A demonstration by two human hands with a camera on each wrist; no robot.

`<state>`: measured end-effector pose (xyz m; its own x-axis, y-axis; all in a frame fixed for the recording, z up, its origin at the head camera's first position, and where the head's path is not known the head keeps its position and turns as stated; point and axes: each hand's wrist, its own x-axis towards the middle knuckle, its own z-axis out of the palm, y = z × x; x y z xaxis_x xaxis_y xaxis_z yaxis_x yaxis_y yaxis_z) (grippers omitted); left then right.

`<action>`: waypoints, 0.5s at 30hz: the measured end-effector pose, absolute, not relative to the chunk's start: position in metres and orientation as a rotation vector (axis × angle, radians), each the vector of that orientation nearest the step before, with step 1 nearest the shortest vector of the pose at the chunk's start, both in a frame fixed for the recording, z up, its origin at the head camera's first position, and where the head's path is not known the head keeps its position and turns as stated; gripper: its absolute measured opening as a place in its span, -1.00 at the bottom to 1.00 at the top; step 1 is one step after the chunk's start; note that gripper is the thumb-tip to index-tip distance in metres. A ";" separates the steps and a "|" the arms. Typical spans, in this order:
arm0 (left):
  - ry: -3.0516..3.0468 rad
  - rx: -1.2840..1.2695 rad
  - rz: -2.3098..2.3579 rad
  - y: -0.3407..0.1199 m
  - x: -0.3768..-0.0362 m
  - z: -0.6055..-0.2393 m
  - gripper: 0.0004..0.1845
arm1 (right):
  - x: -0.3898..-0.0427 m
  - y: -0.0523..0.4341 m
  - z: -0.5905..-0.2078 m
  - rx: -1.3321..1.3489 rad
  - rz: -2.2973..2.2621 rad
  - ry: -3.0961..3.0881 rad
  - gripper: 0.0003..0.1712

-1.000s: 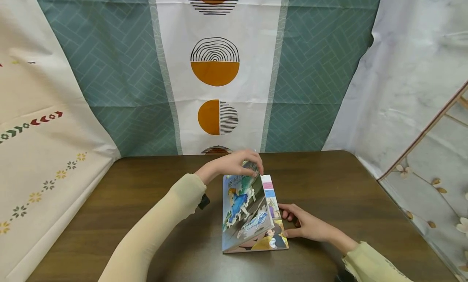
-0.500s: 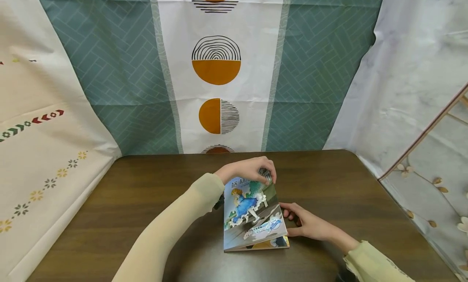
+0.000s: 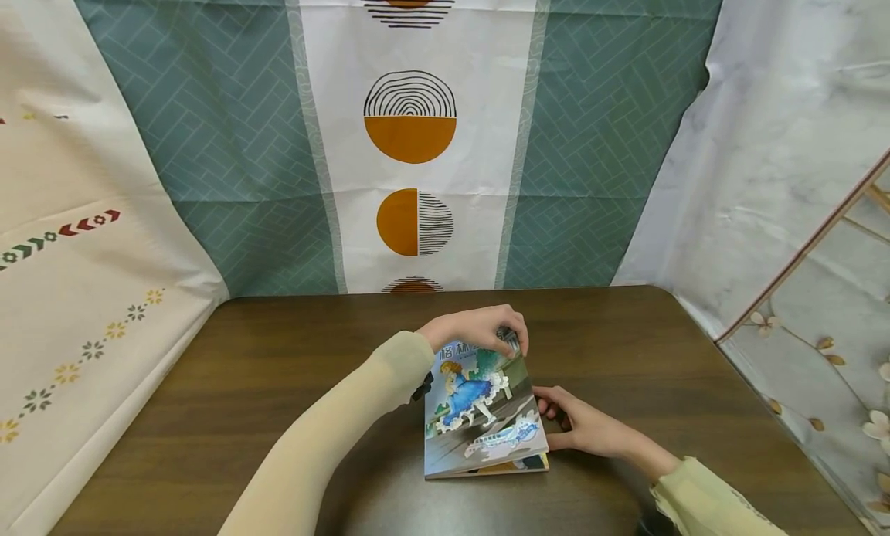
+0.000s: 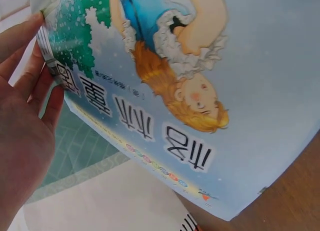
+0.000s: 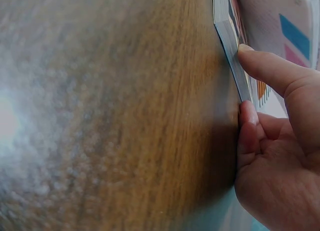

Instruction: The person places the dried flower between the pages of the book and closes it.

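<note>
An illustrated picture book point(image 3: 473, 420) lies on the table, its cover showing a child in a blue dress. My left hand point(image 3: 483, 327) pinches the cover's upper right corner, thumb in front and fingers behind. The cover is tilted up a little over the pages beneath. In the left wrist view, the left hand point(image 4: 27, 106) grips the edge of the cover point(image 4: 260, 91) near its large title characters. My right hand point(image 3: 587, 428) holds the book's right edge. The right wrist view shows its thumb point(image 5: 267, 66) on the page and its fingers at the page block point(image 5: 235, 51).
A dark brown wooden table point(image 3: 299, 366) extends around the book. Behind it hangs a teal and white patterned cloth point(image 3: 480, 235); a cream cloth point(image 3: 90, 273) borders the left side and a pale floral cloth point(image 3: 786, 212) the right.
My left hand has swung the cover rightward and down, so it now hides most of the pages that showed before. The right hand has stayed at the book's right edge.
</note>
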<state>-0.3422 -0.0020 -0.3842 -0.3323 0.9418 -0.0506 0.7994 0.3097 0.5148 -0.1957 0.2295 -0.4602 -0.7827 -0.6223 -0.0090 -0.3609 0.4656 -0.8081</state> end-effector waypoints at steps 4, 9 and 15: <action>2.236 1.575 0.528 0.001 -0.343 -0.391 -0.85 | -0.196 0.230 -0.461 -0.847 -1.214 2.426 -0.11; 2.235 1.584 0.505 0.004 -0.344 -0.395 -0.84 | -0.197 0.230 -0.462 -0.836 -1.212 2.431 -0.10; 2.234 1.583 0.514 0.006 -0.344 -0.395 -0.83 | -0.196 0.232 -0.462 -0.830 -1.224 2.425 -0.11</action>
<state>-0.3445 0.0059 -0.3947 -0.3119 0.9471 -0.0757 0.8188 0.3083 0.4843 -0.1963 0.2321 -0.4615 -0.7879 -0.6158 -0.0071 -0.3601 0.4700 -0.8059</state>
